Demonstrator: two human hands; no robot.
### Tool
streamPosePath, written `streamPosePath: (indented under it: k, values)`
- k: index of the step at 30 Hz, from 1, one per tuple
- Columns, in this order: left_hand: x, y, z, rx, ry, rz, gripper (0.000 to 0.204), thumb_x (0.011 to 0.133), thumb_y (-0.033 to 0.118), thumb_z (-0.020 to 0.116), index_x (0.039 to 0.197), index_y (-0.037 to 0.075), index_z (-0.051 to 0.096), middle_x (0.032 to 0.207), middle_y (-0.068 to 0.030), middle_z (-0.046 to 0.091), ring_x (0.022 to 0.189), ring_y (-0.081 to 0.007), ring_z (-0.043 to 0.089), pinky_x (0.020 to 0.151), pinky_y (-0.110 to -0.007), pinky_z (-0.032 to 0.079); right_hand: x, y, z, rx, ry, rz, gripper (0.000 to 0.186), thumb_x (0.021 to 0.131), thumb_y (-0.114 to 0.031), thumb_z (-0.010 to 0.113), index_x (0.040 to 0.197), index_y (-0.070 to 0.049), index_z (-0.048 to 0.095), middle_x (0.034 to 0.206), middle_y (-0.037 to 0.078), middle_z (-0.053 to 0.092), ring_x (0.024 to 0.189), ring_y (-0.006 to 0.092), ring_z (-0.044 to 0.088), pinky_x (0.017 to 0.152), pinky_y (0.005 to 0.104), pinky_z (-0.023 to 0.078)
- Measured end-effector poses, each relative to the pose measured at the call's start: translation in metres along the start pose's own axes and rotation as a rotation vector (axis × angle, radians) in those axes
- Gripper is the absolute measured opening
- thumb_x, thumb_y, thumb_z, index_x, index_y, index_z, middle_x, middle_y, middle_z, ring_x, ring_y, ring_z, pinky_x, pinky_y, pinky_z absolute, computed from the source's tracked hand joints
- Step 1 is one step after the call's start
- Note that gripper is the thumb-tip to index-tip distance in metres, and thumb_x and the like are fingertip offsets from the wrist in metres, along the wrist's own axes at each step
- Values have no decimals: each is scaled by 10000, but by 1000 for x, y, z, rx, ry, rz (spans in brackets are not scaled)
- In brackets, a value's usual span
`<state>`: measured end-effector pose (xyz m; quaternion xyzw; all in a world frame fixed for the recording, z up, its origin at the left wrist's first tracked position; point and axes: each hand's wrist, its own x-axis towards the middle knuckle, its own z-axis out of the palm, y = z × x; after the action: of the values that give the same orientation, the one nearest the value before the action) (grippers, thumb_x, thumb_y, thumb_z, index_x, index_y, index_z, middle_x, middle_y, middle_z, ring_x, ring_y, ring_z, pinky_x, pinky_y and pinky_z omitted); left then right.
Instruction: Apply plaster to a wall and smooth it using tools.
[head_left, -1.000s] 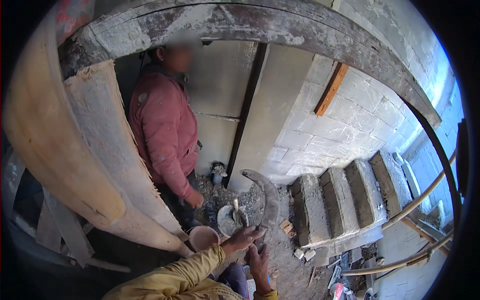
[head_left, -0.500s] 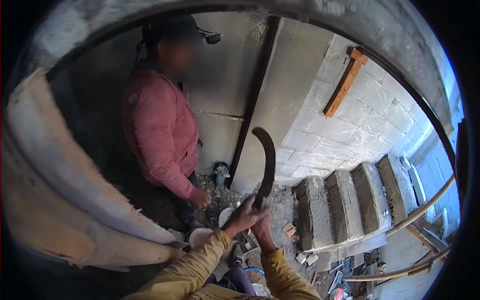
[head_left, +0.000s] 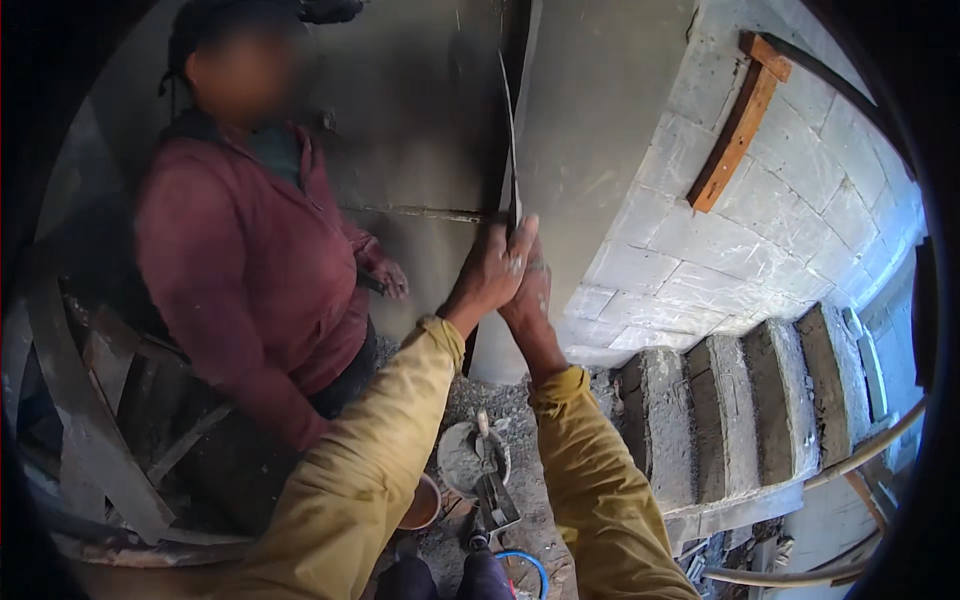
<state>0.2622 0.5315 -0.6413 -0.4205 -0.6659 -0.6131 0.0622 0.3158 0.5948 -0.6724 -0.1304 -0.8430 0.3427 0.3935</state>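
Note:
Raised in front of me, both my hands are closed together around the lower end of a long curved blade (head_left: pixel 513 140). It points upward and shows almost edge-on, as a thin line against the dark gap in the wall. My left hand (head_left: pixel 487 272) presses against my right hand (head_left: pixel 530 292), and between them they hide the grip. Below them on the floor stands a bucket of grey mortar (head_left: pixel 458 462) with a trowel (head_left: pixel 484 425) across it. Beside it are a reddish-brown bowl (head_left: pixel 424 503) and a metal scoop-like tool (head_left: pixel 497 502).
A person in a dark red jacket (head_left: pixel 245 270) stands close on my left. Rough concrete steps (head_left: pixel 670 425) rise to the right beside a block wall bearing a wooden piece (head_left: pixel 740 130). Loose boards (head_left: pixel 90 400) lean at the far left. A blue hose (head_left: pixel 538 565) lies near my feet.
Both hands have risen and lifted the blade higher, turning it from broadside to nearly edge-on. My view has shifted; the large pale board at left has left it, and the person appears nearer.

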Motion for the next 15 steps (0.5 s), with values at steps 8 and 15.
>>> streamPosePath:
  k: [8, 15]
  values:
    - [77, 45, -1, 27, -20, -55, 605, 951, 523, 442, 1073, -58, 554, 975, -265, 629, 943, -389, 612, 836, -408, 463, 89, 1, -15, -197, 144, -234, 540, 851, -320, 585, 1287, -60, 402, 1108, 201, 516, 913, 429, 576, 737, 490, 475]
    - [101, 34, 7, 1, -65, -24, 512, 962, 466, 459, 1044, -29, 559, 917, -234, 630, 887, -362, 622, 798, -393, 474, 107, 6, -20, -160, 167, -236, 515, 844, -330, 609, 1242, -48, 444, 1103, 214, 539, 941, 431, 581, 755, 484, 475]
